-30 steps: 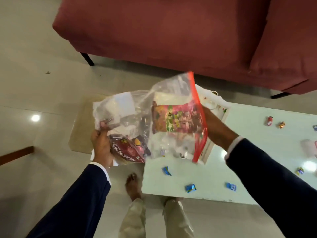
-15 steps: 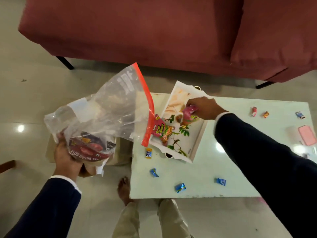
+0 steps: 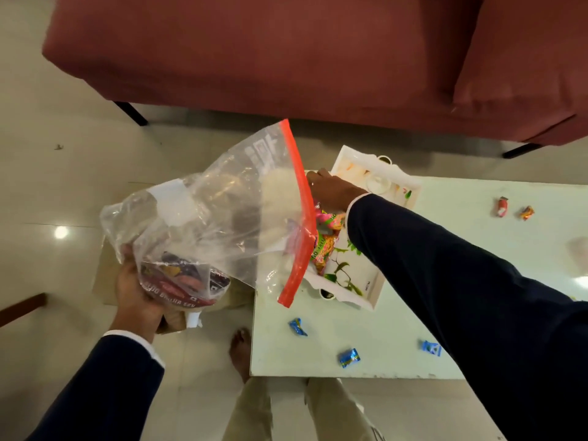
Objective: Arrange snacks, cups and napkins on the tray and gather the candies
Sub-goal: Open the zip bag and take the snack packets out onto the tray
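Below a maroon sofa [image 3: 286, 52], the pale green surface [image 3: 477, 281] carries a white leaf-printed tray [image 3: 366, 281]. Pink-green snack packets [image 3: 327, 243] now lie on it, so unpacking has begun. Left hand [image 3: 136, 294] grips the clear red-zip plastic bag [image 3: 222, 218]; right hand [image 3: 334, 189] reaches back toward its mouth, grip hidden. Blue-wrapped candies [image 3: 349, 357] remain scattered.

Dim indoor light, floor glare, soft blur

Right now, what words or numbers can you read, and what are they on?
"50" on the pink and yellow snack packet on the tray; the rest is blurred.
Red packet in the bag: upside-down white letters, too blurred.
Bag print: too faint.
Candies: too small.
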A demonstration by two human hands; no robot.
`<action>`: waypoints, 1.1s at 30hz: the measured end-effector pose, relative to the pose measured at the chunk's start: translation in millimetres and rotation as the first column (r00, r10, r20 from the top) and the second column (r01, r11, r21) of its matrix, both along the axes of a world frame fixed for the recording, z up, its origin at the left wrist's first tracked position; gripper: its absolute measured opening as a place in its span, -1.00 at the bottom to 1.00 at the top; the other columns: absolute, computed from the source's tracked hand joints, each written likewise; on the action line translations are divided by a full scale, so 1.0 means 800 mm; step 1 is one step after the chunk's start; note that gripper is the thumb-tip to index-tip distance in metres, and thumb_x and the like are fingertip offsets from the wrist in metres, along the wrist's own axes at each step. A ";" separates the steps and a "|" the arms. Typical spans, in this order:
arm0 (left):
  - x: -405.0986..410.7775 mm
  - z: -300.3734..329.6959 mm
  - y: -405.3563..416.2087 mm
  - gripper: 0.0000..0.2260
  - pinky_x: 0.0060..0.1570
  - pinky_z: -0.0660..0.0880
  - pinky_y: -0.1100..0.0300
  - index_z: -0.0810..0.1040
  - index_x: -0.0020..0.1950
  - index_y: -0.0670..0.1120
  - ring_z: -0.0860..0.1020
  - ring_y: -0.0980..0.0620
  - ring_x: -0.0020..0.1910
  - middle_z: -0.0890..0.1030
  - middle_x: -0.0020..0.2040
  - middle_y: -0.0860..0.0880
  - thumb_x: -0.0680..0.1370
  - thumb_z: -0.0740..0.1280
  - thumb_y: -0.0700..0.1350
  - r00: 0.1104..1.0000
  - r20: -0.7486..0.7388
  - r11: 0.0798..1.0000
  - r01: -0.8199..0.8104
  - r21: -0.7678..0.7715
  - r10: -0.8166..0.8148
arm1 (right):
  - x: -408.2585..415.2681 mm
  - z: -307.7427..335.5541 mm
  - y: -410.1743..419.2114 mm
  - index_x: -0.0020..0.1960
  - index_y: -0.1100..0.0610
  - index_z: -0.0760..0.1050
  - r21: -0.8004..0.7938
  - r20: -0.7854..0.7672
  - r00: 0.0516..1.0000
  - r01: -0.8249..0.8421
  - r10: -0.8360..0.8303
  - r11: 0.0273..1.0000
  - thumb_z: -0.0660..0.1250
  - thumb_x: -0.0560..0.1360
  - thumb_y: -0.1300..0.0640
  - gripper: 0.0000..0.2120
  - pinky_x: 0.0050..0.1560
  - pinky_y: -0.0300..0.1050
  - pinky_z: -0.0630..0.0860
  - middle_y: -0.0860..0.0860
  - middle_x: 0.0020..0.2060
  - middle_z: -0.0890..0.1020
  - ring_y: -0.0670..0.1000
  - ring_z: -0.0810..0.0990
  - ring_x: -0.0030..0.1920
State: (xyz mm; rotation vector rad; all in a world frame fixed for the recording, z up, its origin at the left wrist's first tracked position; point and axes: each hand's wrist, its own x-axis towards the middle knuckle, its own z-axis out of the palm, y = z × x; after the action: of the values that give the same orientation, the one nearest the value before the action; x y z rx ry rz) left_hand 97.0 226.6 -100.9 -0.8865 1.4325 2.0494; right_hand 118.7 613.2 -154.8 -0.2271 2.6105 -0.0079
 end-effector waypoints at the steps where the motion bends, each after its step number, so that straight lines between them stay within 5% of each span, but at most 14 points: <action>1: 0.001 0.001 0.003 -0.50 -0.14 0.62 0.04 0.77 -0.24 0.05 0.72 0.00 -0.19 0.75 -0.23 0.03 0.66 0.13 0.17 1.000 0.000 1.000 0.010 -0.003 -0.010 | 0.000 0.000 0.001 0.30 0.10 0.51 -0.038 -0.033 0.998 0.044 -0.045 0.998 0.36 0.48 0.34 -0.58 0.16 0.13 0.56 0.19 0.35 0.40 0.24 0.36 0.34; 4: 0.004 0.005 0.014 -0.50 0.19 0.54 -0.21 0.68 0.21 -0.01 0.65 -0.18 0.14 0.71 0.14 -0.13 0.62 0.15 0.30 0.998 0.061 1.000 -0.023 0.014 0.022 | 0.004 0.023 0.008 0.35 0.14 0.46 -0.237 -0.094 0.956 0.251 -0.280 0.939 0.40 0.46 0.31 -0.53 0.25 0.08 0.43 0.18 0.35 0.43 0.23 0.39 0.34; 7: 0.008 0.010 0.028 -0.37 0.19 0.51 -0.25 0.49 0.46 -0.07 0.57 -0.28 0.27 0.61 0.31 -0.22 0.57 0.20 0.34 0.992 0.123 0.999 0.005 0.049 -0.011 | 0.028 0.088 0.009 0.07 0.14 0.58 -0.650 -0.072 0.688 0.517 -0.723 0.557 0.35 0.45 0.35 -0.76 0.10 -0.08 0.50 0.03 -0.01 0.65 0.07 0.62 0.06; 9: 0.012 0.016 0.039 -0.33 0.26 0.48 -0.28 0.44 0.50 -0.09 0.54 -0.32 0.31 0.56 0.37 -0.26 0.52 0.29 0.30 0.993 0.112 0.995 0.030 0.096 -0.041 | 0.059 0.151 -0.002 -0.09 0.05 0.61 -0.776 0.041 0.577 0.533 -0.816 0.338 0.31 0.43 0.35 -0.77 -0.10 -0.23 0.56 -0.10 -0.22 0.67 -0.12 0.65 -0.19; 12: 0.014 0.019 0.054 -0.39 0.38 0.37 -0.35 0.43 0.49 -0.15 0.52 -0.34 0.35 0.54 0.38 -0.28 0.60 0.25 0.25 0.997 0.063 0.996 0.038 0.075 -0.043 | 0.111 0.224 -0.025 -0.02 0.04 0.68 -0.804 0.348 0.598 0.586 -0.722 0.098 0.28 0.54 0.23 -0.79 -0.16 -0.24 0.61 -0.02 -0.15 0.72 -0.08 0.69 -0.16; 16: 0.014 0.022 0.070 -0.45 0.25 0.51 -0.28 0.48 0.44 -0.14 0.60 -0.31 0.26 0.63 0.29 -0.24 0.62 0.25 0.23 0.997 0.013 0.997 0.079 0.015 -0.079 | 0.146 0.256 -0.032 0.19 0.07 0.63 -0.808 0.480 0.578 0.584 -0.660 -0.077 0.27 0.62 0.22 -0.77 0.04 -0.06 0.66 0.03 0.02 0.72 0.12 0.71 0.04; 19: 0.013 0.023 0.077 -0.45 0.15 0.59 -0.20 0.51 0.39 -0.14 0.64 -0.28 0.20 0.67 0.22 -0.22 0.58 0.29 0.22 0.988 -0.041 0.987 0.146 -0.072 -0.149 | 0.152 0.259 -0.041 0.24 0.07 0.62 -0.740 0.672 0.628 0.589 -0.392 -0.325 0.39 0.52 0.14 -0.70 0.11 -0.02 0.63 0.09 0.17 0.68 0.18 0.66 0.18; 21: 0.012 0.023 0.083 -0.47 0.17 0.58 -0.21 0.55 0.34 -0.12 0.64 -0.28 0.20 0.68 0.20 -0.21 0.54 0.33 0.23 0.986 -0.018 0.984 0.165 -0.069 -0.166 | 0.153 0.257 -0.053 0.28 0.02 0.61 -0.679 0.726 0.659 0.642 -0.195 -0.358 0.47 0.46 0.03 -0.61 0.19 -0.06 0.59 0.06 0.22 0.66 0.10 0.65 0.20; 24: 0.013 0.017 0.092 -0.54 0.20 0.55 -0.20 0.59 0.31 -0.09 0.65 -0.27 0.17 0.69 0.18 -0.20 0.60 0.29 0.22 0.970 0.029 0.966 0.245 -0.087 -0.243 | 0.153 0.252 -0.074 0.24 -0.18 0.59 -0.672 0.740 0.643 0.712 -0.197 -0.204 0.52 0.36 -0.13 -0.55 0.01 -0.43 0.55 -0.19 0.10 0.70 -0.21 0.66 0.11; 26: 0.015 0.014 0.096 -0.52 0.26 0.52 -0.24 0.57 0.33 -0.08 0.67 -0.26 0.15 0.70 0.15 -0.20 0.62 0.24 0.24 0.956 0.090 0.955 0.285 -0.086 -0.278 | 0.153 0.238 -0.077 0.37 0.15 0.44 -0.652 0.747 0.578 0.734 -0.329 -0.192 0.62 0.23 -0.03 -0.22 -0.08 -0.45 0.56 0.16 0.22 0.64 -0.07 0.68 0.12; 28: 0.019 0.012 0.099 -0.50 0.26 0.53 -0.23 0.60 0.27 -0.06 0.67 -0.25 0.12 0.72 0.10 -0.19 0.62 0.18 0.30 0.941 0.145 0.939 0.322 -0.118 -0.305 | 0.153 0.226 -0.081 0.42 0.24 0.33 -0.559 0.792 0.399 0.779 -0.462 -0.285 0.60 0.05 0.08 -0.01 -0.22 -0.41 0.56 0.28 0.30 0.52 -0.22 0.69 -0.25; 30: 0.023 0.012 0.098 -0.47 0.15 0.59 -0.14 0.61 0.18 -0.03 0.68 -0.22 0.09 0.74 0.05 -0.17 0.60 0.13 0.36 0.926 0.182 0.923 0.358 -0.143 -0.331 | 0.155 0.215 -0.080 0.29 0.25 0.47 -0.462 0.817 0.173 0.766 -0.549 -0.446 0.49 -0.16 -0.14 0.05 -0.42 -0.37 0.51 0.33 0.06 0.65 -0.24 0.58 -0.53; 32: 0.027 0.012 0.094 -0.42 0.01 0.64 -0.04 0.58 0.25 -0.02 0.69 -0.20 0.08 0.73 0.09 -0.16 0.56 0.14 0.40 0.909 0.199 0.908 0.396 -0.135 -0.367 | 0.155 0.204 -0.078 0.10 0.18 0.51 -0.406 0.831 0.131 0.807 -0.541 -0.428 0.59 -0.32 -0.10 0.01 -0.23 -0.27 0.57 0.18 -0.30 0.68 -0.10 0.65 -0.36; 33: 0.029 0.012 0.092 -0.38 0.01 0.64 -0.05 0.55 0.31 -0.02 0.69 -0.20 0.10 0.71 0.13 -0.18 0.52 0.19 0.42 0.902 0.207 0.903 0.409 -0.132 -0.378 | 0.153 0.202 -0.080 0.19 0.21 0.49 -0.382 0.839 0.150 0.846 -0.522 -0.371 0.69 -0.13 0.04 -0.07 0.03 -0.15 0.58 0.23 -0.19 0.66 0.03 0.66 -0.13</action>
State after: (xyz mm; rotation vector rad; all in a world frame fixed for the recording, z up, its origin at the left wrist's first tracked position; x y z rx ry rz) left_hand 120.4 300.2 -91.3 -0.7470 1.5596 1.5273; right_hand 240.7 549.0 6.9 1.1729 1.4565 -1.8899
